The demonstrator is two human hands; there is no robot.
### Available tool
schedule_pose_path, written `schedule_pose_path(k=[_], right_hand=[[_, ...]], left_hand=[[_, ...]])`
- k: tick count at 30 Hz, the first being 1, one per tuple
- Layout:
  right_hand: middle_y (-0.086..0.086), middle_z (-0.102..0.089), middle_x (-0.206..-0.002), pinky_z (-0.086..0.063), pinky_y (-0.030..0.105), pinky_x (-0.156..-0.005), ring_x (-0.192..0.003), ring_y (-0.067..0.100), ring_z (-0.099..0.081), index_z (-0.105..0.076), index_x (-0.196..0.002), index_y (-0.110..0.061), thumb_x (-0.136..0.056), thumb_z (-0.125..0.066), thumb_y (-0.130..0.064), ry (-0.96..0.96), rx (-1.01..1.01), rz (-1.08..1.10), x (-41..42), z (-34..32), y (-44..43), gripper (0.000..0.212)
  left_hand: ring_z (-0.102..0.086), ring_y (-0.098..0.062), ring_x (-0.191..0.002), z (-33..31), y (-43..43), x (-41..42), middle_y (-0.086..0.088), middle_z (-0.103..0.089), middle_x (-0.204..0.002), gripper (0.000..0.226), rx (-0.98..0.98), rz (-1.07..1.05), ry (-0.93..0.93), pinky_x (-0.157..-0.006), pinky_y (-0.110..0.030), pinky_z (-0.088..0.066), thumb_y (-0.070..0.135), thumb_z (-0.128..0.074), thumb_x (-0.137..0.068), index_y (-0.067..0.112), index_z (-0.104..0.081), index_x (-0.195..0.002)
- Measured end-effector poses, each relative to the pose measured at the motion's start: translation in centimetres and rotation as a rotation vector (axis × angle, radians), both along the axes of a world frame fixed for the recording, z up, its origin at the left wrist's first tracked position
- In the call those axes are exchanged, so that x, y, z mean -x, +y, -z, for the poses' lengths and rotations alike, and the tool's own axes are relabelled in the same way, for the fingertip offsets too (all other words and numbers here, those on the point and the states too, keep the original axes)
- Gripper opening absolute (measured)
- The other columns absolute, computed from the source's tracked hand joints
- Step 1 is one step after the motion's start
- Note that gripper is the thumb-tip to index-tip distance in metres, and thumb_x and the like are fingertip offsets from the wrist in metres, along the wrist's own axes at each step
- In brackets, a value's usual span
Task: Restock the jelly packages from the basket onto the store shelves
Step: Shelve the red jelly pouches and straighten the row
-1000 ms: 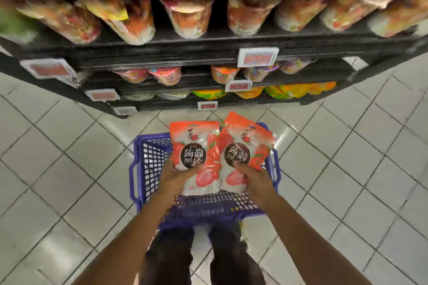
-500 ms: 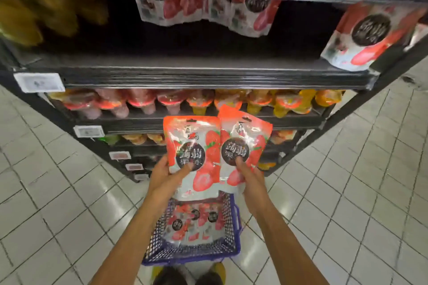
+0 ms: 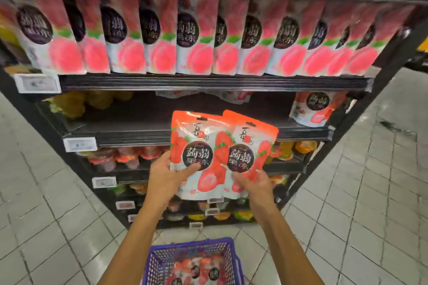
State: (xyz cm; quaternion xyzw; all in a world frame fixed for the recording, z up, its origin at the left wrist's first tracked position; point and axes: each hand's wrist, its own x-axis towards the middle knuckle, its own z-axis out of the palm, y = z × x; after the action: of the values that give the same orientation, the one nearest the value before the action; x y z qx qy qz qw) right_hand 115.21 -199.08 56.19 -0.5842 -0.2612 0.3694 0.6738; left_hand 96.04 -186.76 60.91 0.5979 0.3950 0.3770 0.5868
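I hold two red-and-white strawberry jelly packages upright, side by side, in front of the black shelf unit. My left hand point(image 3: 165, 178) grips the left jelly package point(image 3: 193, 146) by its lower edge, thumb on its front. My right hand point(image 3: 252, 184) grips the right jelly package point(image 3: 252, 143) the same way. Behind them is a mostly bare shelf point(image 3: 129, 127) with one matching package point(image 3: 316, 109) standing at its right end. The purple basket point(image 3: 228, 259) sits on the floor below my arms, with more packages inside.
The shelf above carries a full row of the same packages point(image 3: 194, 37). Lower shelves hold cup jellies point(image 3: 111, 157) and yellow bags point(image 3: 69, 104) lie at the left. Price tags point(image 3: 37, 83) line the shelf edges. White tiled floor point(image 3: 370, 192) lies on both sides.
Both hands have lifted the two packages up from above the basket to the level of the bare shelf. My view has tilted upward, bringing the upper full row into sight.
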Motion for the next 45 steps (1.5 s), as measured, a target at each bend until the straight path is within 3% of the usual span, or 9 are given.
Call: schedule_pose_path(k=[3, 8, 12, 16, 21, 31, 35, 39, 45], right_hand=[[0.004, -0.069, -0.065, -0.055, 0.019, -0.063, -0.063, 0.015, -0.068, -0.070, -0.076, -0.027, -0.067, -0.086, -0.032, -0.022, -0.013, 0.047, 0.0, -1.2, 0.1, 0.019], [0.014, -0.073, -0.082, -0.059, 0.040, -0.079, -0.084, 0.029, -0.072, -0.067, -0.088, -0.015, -0.067, -0.086, -0.041, -0.044, -0.011, 0.150, -0.2, -1.9, -0.1, 0.038], [0.004, -0.076, -0.092, -0.057, 0.029, -0.073, -0.090, 0.020, -0.073, -0.069, -0.090, -0.029, -0.071, -0.083, -0.038, -0.062, -0.013, 0.220, -0.9, -2.5, -0.4, 0.026], [-0.003, -0.075, -0.103, -0.058, 0.024, -0.074, -0.096, 0.012, -0.072, -0.067, -0.104, -0.037, -0.072, -0.083, -0.039, -0.056, -0.020, 0.257, -2.9, -2.8, -0.9, 0.036], [-0.002, -0.075, -0.102, -0.059, 0.032, -0.079, -0.095, 0.014, -0.072, -0.066, -0.106, -0.036, -0.080, -0.080, -0.032, -0.084, 0.005, 0.266, -6.6, -2.7, -1.5, 0.029], [0.011, -0.073, -0.096, -0.058, 0.051, -0.086, -0.092, 0.028, -0.071, -0.066, -0.097, -0.023, -0.080, -0.081, -0.027, -0.071, 0.062, 0.301, -16.4, -1.8, -0.8, 0.023], [0.014, -0.072, -0.100, -0.058, 0.045, -0.086, -0.093, 0.028, -0.070, -0.066, -0.100, -0.015, -0.079, -0.081, -0.026, -0.089, 0.042, 0.269, -19.8, -1.9, 0.3, 0.028], [-0.010, -0.076, -0.091, -0.053, 0.015, -0.068, -0.085, 0.004, -0.071, -0.067, -0.097, -0.028, -0.079, -0.080, -0.025, -0.106, 0.023, 0.239, -22.4, -2.2, 1.8, 0.022], [0.003, -0.075, -0.094, -0.057, 0.021, -0.074, -0.087, 0.015, -0.072, -0.066, -0.103, -0.018, -0.081, -0.080, -0.022, -0.155, -0.026, 0.216, -24.7, -3.0, 4.0, 0.027]], left_hand=[[-0.074, -0.010, -0.075, -0.9, 0.6, -0.8, 0.006, -0.078, -0.089, 0.036, -0.023, 0.003, -0.029, -0.051, -0.017, -0.054, 0.019, -0.088, -0.066, 0.031, -0.072, -0.096], [-0.075, -0.014, -0.079, -1.0, 1.5, -2.0, 0.005, -0.078, -0.089, 0.037, -0.032, 0.075, -0.055, -0.057, -0.019, -0.057, 0.018, -0.089, -0.065, 0.027, -0.072, -0.096], [-0.075, -0.018, -0.082, -0.8, 1.6, -3.8, 0.002, -0.078, -0.091, 0.038, -0.012, 0.116, -0.053, -0.066, -0.032, -0.060, 0.016, -0.089, -0.065, 0.026, -0.072, -0.098], [-0.075, -0.017, -0.084, -0.7, 1.6, -6.3, 0.002, -0.078, -0.094, 0.036, 0.009, 0.146, -0.075, -0.064, -0.028, -0.060, 0.018, -0.088, -0.067, 0.029, -0.072, -0.098], [-0.075, -0.020, -0.085, 0.2, 1.2, -10.2, 0.000, -0.078, -0.094, 0.032, 0.065, 0.129, -0.057, -0.071, -0.042, -0.061, 0.020, -0.086, -0.070, 0.025, -0.072, -0.098], [-0.075, -0.019, -0.086, 2.5, -0.2, -17.8, 0.001, -0.077, -0.095, 0.031, 0.135, 0.061, 0.006, -0.074, -0.041, -0.060, 0.021, -0.085, -0.071, 0.024, -0.071, -0.099], [-0.075, -0.018, -0.086, 3.2, -0.6, -20.4, 0.000, -0.078, -0.095, 0.033, 0.152, 0.041, 0.015, -0.066, -0.032, -0.061, 0.019, -0.084, -0.072, 0.021, -0.071, -0.102], [-0.075, -0.016, -0.086, 3.5, -0.6, -22.1, 0.001, -0.077, -0.095, 0.033, 0.154, -0.014, 0.034, -0.065, -0.028, -0.060, 0.019, -0.084, -0.072, 0.019, -0.071, -0.103], [-0.075, -0.014, -0.081, 3.5, -0.2, -23.2, 0.003, -0.078, -0.091, 0.025, 0.123, -0.107, 0.014, -0.060, -0.024, -0.058, 0.017, -0.083, -0.073, 0.024, -0.072, -0.094]])
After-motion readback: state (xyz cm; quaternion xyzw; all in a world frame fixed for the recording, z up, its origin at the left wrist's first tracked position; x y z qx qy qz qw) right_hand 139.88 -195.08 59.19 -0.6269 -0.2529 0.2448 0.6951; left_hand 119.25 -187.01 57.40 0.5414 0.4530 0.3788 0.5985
